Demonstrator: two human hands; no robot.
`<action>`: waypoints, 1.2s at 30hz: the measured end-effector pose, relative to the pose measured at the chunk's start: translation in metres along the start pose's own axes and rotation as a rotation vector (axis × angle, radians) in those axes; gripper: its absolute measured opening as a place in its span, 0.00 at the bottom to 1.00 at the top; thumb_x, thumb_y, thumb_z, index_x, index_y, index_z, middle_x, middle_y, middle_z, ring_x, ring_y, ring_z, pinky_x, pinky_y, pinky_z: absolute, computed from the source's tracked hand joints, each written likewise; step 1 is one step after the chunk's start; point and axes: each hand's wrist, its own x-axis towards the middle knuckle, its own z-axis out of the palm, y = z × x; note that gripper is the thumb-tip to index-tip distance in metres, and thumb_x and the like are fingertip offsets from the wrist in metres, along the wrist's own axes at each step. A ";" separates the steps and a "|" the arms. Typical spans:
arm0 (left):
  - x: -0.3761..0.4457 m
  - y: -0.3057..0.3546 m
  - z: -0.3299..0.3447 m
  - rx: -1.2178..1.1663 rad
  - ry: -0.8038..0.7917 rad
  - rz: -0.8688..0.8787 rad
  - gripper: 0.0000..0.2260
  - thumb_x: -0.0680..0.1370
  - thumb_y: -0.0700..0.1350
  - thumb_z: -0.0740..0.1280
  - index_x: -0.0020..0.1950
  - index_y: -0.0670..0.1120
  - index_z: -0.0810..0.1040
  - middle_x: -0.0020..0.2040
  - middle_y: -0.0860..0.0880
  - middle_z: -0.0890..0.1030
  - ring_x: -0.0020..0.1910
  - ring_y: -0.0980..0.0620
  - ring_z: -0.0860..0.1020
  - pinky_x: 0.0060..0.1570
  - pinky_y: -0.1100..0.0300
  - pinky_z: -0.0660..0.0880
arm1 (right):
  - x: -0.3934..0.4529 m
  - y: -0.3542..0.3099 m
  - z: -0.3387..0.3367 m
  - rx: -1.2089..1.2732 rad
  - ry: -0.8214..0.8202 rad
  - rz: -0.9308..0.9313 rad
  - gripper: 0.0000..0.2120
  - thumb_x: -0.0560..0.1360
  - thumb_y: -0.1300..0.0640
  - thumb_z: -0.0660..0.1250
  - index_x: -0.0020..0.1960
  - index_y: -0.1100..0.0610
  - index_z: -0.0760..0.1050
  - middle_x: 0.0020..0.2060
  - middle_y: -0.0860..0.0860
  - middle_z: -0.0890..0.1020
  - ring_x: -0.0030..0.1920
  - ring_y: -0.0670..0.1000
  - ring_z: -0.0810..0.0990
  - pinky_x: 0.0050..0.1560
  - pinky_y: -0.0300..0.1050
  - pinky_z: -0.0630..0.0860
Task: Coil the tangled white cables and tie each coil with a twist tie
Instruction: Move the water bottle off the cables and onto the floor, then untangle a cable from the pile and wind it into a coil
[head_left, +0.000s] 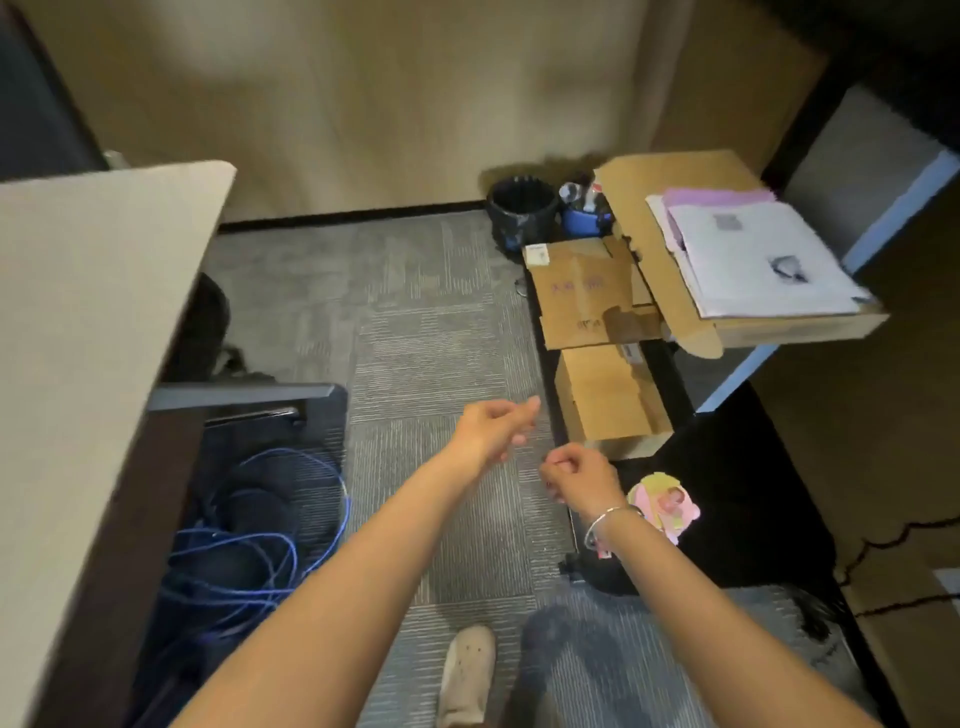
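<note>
Cables of the white kind named in the task cannot be made out anywhere in the blurred view, and no twist tie can be told apart either. At the left edge a pale desk top (104, 291) slants down the frame, with a dark panel under it. Below it, lower left, a tangle of blue cables (249, 551) lies looped on the floor beside a dark base. Grey carpet (431, 322) runs up the centre to a beige wall. At bottom centre a foot in a light shoe (467, 670) rests on the carpet.

Both forearms reach up from the bottom edge into mid-frame. The left hand (493, 428) has its fingers curled, the thumb and forefinger stretched toward the right; whether it holds anything I cannot tell. Just right of it and slightly lower, the right hand (576, 475) is clenched in a loose fist, with a silver bracelet (608, 522) on the wrist; whether something thin is pinched inside cannot be told. The hands are near each other, not touching.

Right of the wrist lies a pink picture card (670, 506). Above it, flattened cardboard boxes (597, 296) are stacked, and an open box holds a pile of papers (753, 254). Upper centre-right, a black bin (522, 210) stands by the wall beside a blue tub (584, 218).
</note>
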 end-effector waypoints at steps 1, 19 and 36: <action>-0.015 0.005 -0.005 -0.040 0.027 0.003 0.17 0.79 0.53 0.67 0.58 0.41 0.80 0.49 0.48 0.83 0.40 0.56 0.78 0.43 0.60 0.71 | -0.018 -0.018 0.001 0.029 -0.013 -0.036 0.07 0.72 0.65 0.69 0.39 0.55 0.76 0.31 0.52 0.79 0.33 0.53 0.78 0.41 0.49 0.76; -0.536 -0.105 -0.172 -0.689 0.862 0.030 0.12 0.81 0.50 0.65 0.55 0.43 0.82 0.45 0.48 0.84 0.40 0.52 0.80 0.44 0.58 0.76 | -0.441 -0.179 0.210 -0.235 -0.815 -0.401 0.10 0.72 0.69 0.67 0.38 0.56 0.76 0.30 0.53 0.79 0.26 0.46 0.76 0.27 0.36 0.74; -1.026 -0.403 -0.214 -0.988 1.593 -0.026 0.12 0.81 0.51 0.65 0.54 0.44 0.83 0.48 0.46 0.85 0.43 0.50 0.81 0.50 0.54 0.78 | -0.933 -0.033 0.477 -0.411 -1.441 -0.635 0.07 0.72 0.67 0.67 0.46 0.56 0.75 0.33 0.51 0.81 0.29 0.48 0.78 0.35 0.42 0.76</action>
